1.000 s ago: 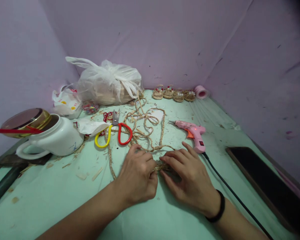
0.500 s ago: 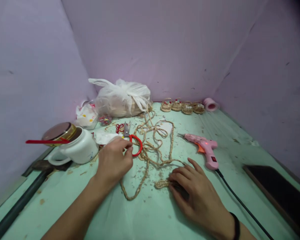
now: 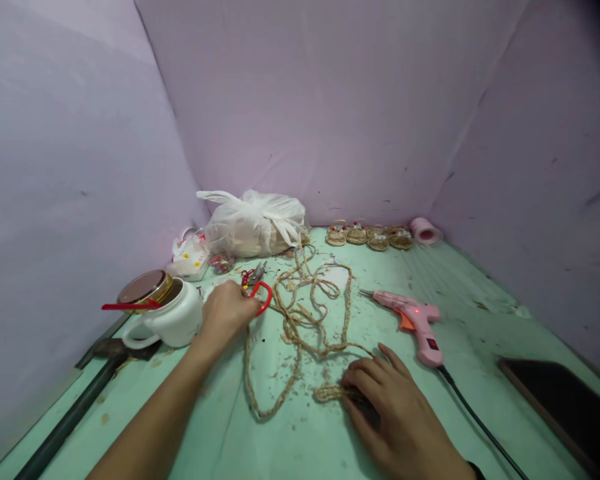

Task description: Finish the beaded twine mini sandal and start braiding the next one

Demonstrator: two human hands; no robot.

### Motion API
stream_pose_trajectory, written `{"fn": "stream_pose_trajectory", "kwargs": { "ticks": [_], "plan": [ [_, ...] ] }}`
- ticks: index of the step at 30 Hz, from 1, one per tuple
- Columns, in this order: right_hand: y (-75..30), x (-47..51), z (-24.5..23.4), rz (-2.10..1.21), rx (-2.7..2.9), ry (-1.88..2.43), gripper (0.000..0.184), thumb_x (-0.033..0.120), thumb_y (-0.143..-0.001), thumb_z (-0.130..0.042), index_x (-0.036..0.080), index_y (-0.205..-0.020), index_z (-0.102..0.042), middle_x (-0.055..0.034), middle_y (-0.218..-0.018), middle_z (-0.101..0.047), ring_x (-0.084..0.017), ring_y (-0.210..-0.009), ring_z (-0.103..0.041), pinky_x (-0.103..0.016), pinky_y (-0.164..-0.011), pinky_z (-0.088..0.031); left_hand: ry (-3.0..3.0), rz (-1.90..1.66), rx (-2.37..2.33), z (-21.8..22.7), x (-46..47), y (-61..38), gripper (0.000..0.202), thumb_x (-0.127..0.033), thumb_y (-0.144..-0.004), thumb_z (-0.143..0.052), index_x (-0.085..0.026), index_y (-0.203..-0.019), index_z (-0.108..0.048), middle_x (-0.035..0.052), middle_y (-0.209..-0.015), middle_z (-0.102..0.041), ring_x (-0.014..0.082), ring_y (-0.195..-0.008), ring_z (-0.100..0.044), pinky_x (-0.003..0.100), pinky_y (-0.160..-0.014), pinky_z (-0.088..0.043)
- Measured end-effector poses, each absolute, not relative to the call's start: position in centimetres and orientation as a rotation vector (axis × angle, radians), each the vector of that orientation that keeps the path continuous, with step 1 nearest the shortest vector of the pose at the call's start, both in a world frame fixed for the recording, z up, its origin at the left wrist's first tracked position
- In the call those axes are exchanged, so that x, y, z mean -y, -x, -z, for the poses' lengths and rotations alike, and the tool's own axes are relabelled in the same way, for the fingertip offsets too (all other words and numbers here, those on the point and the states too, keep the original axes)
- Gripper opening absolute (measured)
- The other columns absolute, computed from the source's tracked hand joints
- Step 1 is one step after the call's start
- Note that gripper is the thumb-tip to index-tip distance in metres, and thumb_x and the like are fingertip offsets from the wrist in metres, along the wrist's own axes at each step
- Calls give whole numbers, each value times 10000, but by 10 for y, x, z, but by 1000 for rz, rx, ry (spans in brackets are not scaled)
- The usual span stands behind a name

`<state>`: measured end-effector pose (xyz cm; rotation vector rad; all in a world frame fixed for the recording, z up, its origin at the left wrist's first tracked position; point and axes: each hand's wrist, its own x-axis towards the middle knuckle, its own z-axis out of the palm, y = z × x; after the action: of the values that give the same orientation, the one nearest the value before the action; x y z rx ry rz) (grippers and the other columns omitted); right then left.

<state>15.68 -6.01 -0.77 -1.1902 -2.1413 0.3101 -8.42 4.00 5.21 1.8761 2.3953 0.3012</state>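
Observation:
My left hand (image 3: 227, 312) is closed around the handles of the scissors (image 3: 259, 285); one red loop and the blades show past my fingers. My right hand (image 3: 390, 410) lies flat on the green table, fingers stretched out and pressing down a small coil at the end of the braided jute rope (image 3: 300, 333). The rope runs in loose loops from that coil back towards the white plastic bag (image 3: 255, 225).
A pink glue gun (image 3: 413, 320) with a black cord lies right of the rope. A white mug (image 3: 167, 320) with a gold lid stands at the left, a hammer (image 3: 75, 407) beside it. Several small woven pieces (image 3: 370, 235) and a pink roll (image 3: 424, 231) line the back wall. A dark slab (image 3: 565, 407) lies at the right.
My left hand left the rope coil, reached out to the scissors and closed on their handles. My right hand stayed on the coil. The view tilted upward.

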Motion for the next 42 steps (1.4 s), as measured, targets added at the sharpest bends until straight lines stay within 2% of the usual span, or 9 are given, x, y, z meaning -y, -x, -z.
{"fn": "stream_pose_trajectory", "kwargs": {
  "ticks": [3, 8, 13, 21, 24, 27, 32, 37, 42],
  "plan": [
    [-156, 60, 9, -321, 2132, 1205, 105, 126, -735, -538, 219, -764, -578, 9, -731, -606, -164, -725, -565, -478, -951, -255, -1828, -332, -2422, -67, -52, 106, 226, -246, -642, -467, -151, -644, -672, 36, -573, -618, 167, -562, -570, 228, -449, -305],
    [-158, 61, 10, -354, 2118, 1200, 97, 131, -748, -535, 219, -762, -572, 10, -730, -594, -160, -727, -549, -467, -948, -254, -1805, -252, -2485, -71, -61, 112, 200, -184, -603, -468, -138, -607, -662, 47, -562, -611, 171, -560, -566, 234, -439, -291],
    [-159, 61, 12, -361, 2110, 1189, 101, 126, -742, -543, 220, -766, -570, 11, -735, -595, -161, -730, -546, -468, -942, -257, -1813, -129, -2557, -53, -60, 101, 205, -205, -616, -504, -129, -713, -667, 123, -742, -676, 222, -665, -608, 249, -472, -324],
    [-158, 62, 11, -369, 2123, 1217, 113, 109, -734, -542, 213, -763, -574, 1, -751, -598, -170, -748, -547, -477, -949, -253, -1950, 77, -2553, -51, -62, 92, 268, -186, -715, -454, -90, -888, -635, 225, -905, -646, 316, -840, -615, 311, -572, -426],
    [-158, 61, 11, -383, 2136, 1231, 115, 107, -727, -550, 213, -760, -580, -3, -757, -602, -177, -756, -550, -481, -951, -254, -2229, 145, -2308, -55, -54, 73, 347, -141, -673, -483, -168, -996, -606, 156, -1023, -617, 280, -928, -594, 298, -638, -448],
    [-158, 60, 10, -406, 2147, 1251, 105, 116, -734, -549, 213, -761, -580, -10, -773, -605, -187, -777, -551, -489, -959, -247, -2509, 228, -1928, -52, -49, 46, 548, -128, -580, -559, -284, -1105, -539, 55, -1117, -576, 199, -835, -622, 250, -623, -457],
    [-158, 61, 10, -428, 2155, 1268, 101, 133, -761, -523, 213, -781, -581, -20, -792, -603, -196, -796, -544, -497, -973, -235, -2735, 336, -1691, -47, -58, 22, 239, -115, -574, -557, -180, -787, -643, 98, -857, -643, 231, -704, -637, 303, -594, -472],
    [-157, 61, 14, -432, 2141, 1272, 95, 129, -747, -528, 208, -774, -575, -19, -783, -592, -198, -794, -525, -484, -979, -238, -2935, 99, -1694, -93, -82, 11, 165, -76, -632, -502, -167, -692, -627, 88, -719, -651, 232, -699, -628, 306, -603, -469],
    [-158, 60, 16, -407, 2139, 1278, 80, 145, -745, -546, 213, -775, -575, -6, -779, -598, -187, -782, -534, -475, -998, -217, -3122, -610, -1706, -154, -114, -40, 329, -58, -784, -343, -107, -1028, -559, 168, -1098, -569, 263, -1020, -538, 370, -819, -426]
  ]
}}
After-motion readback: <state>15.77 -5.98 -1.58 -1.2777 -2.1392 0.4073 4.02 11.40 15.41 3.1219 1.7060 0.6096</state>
